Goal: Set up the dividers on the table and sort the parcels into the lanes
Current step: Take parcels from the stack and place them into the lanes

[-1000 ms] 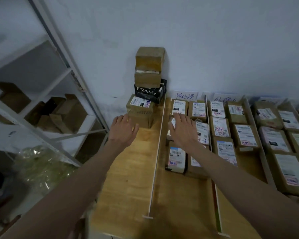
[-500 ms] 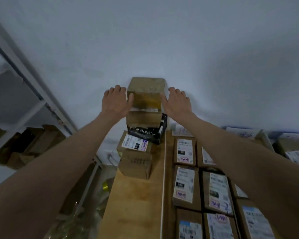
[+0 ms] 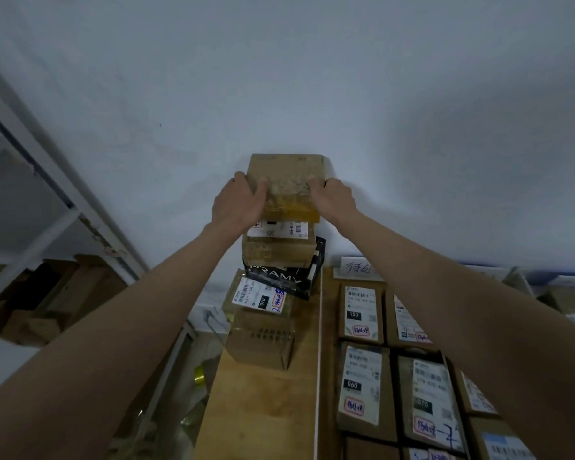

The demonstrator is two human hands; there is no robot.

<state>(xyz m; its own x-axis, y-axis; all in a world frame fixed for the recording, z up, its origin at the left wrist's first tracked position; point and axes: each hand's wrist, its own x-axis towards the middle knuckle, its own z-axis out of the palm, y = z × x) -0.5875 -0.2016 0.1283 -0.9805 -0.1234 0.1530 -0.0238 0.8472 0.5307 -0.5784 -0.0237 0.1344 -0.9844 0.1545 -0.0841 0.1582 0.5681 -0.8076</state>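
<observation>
Against pale plaster, both hands (image 3: 287,199) grip the topmost taped cardboard parcel (image 3: 287,184).

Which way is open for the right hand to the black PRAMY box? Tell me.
Probably none yet: the right hand grips the top parcel, and another parcel lies on the black PRAMY box.

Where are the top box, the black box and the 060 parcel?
top box (image 3: 287,175), head view, top face
black box (image 3: 284,281), head view, lettered front
060 parcel (image 3: 362,386), head view, label
</observation>
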